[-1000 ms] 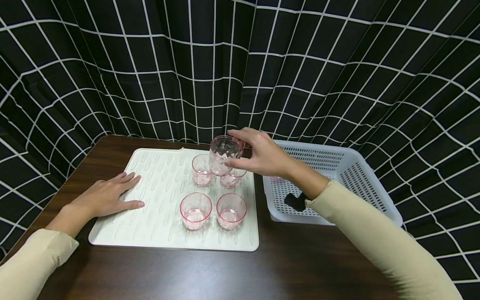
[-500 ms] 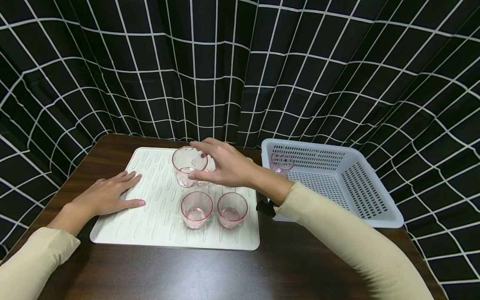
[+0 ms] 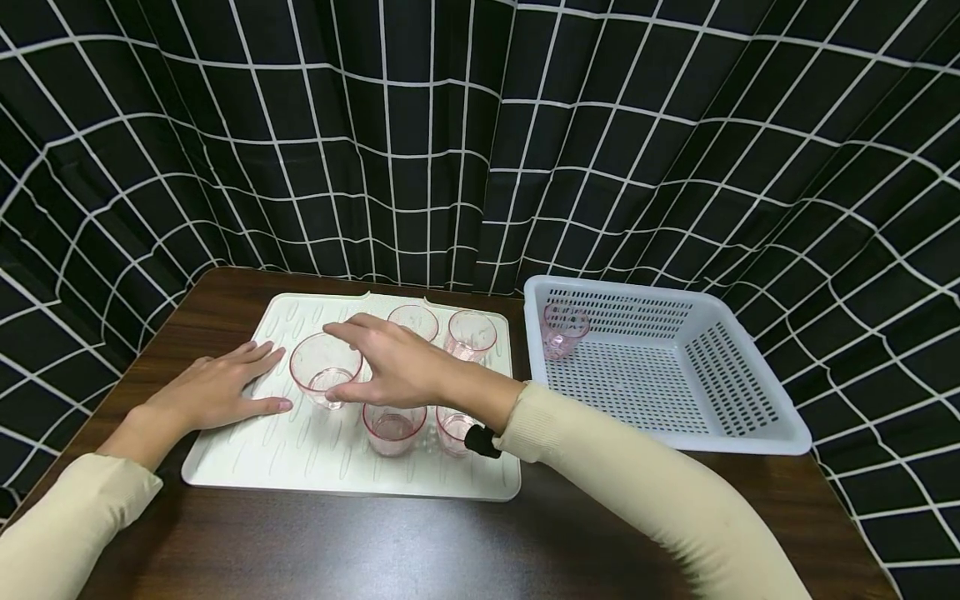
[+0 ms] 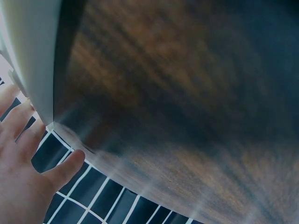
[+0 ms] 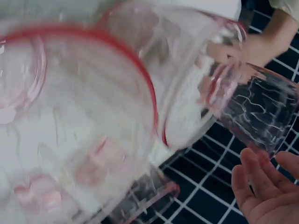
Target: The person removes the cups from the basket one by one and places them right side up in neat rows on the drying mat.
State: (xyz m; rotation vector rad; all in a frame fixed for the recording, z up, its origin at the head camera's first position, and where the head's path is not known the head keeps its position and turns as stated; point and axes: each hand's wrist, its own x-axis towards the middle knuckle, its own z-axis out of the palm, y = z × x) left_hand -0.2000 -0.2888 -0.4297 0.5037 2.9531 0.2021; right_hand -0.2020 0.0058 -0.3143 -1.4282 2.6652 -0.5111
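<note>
A clear glass tumbler (image 3: pixel 324 363) with a pink rim is held upright in my right hand (image 3: pixel 401 360), thumb and fingers on its side. It is over the white ridged mat (image 3: pixel 262 463); whether its base touches the mat I cannot tell. The right wrist view shows the held tumbler (image 5: pixel 261 112) at the fingertips of the right hand (image 5: pixel 266 189). My left hand (image 3: pixel 206 393) rests on the mat's left edge, fingers straight. Matching tumblers stand on the mat: a back pair (image 3: pixel 471 333), partly behind the hand, and a front pair (image 3: pixel 393 433), partly under the right arm.
A pale blue perforated basket (image 3: pixel 667 442) sits right of the mat, one pink tumbler (image 3: pixel 564 332) in its back left corner. Dark wooden table (image 3: pixel 315 546) shows along the front. A black curtain (image 3: pixel 450 125) with white grid lines hangs behind.
My right hand has carried the tumbler leftward and toward me, from above the back pair to the mat's middle left. The left hand stays where it was.
</note>
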